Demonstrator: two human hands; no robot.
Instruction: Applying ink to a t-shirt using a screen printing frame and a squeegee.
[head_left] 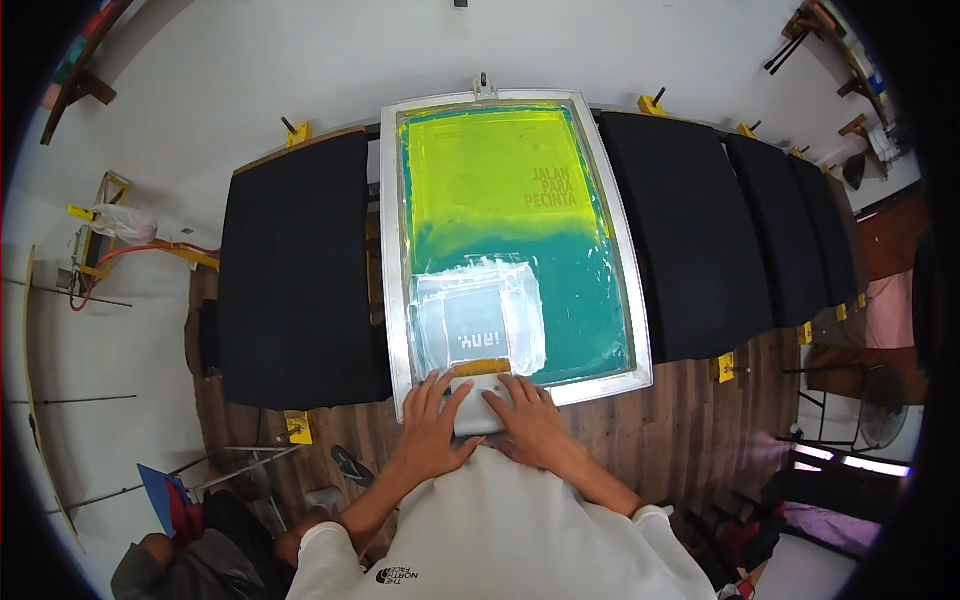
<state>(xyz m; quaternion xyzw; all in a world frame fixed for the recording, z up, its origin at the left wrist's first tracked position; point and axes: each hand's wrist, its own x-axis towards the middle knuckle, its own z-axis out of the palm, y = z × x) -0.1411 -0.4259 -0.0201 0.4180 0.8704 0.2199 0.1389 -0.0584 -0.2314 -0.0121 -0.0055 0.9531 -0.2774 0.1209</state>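
A silk-screen printing frame [394, 300] with a whitish metal rim lies in front of me. Its mesh [575, 300] is yellow-green in the far part and teal in the near part. White ink [530, 330] is smeared around a pale printed area at the near left. At the frame's near edge is a squeegee [478, 408] with a grey handle and a yellow-brown blade. My left hand [432, 425] grips the handle's left side. My right hand [532, 425] grips its right side. The palms and thumbs partly hide the handle.
Black fabric covers a board [300, 270] to the left and several boards [690, 230] to the right. Yellow clamps [725, 368] stick out along their edges. A seated person [220, 540] is at the lower left. A fan [884, 415] stands at the far right.
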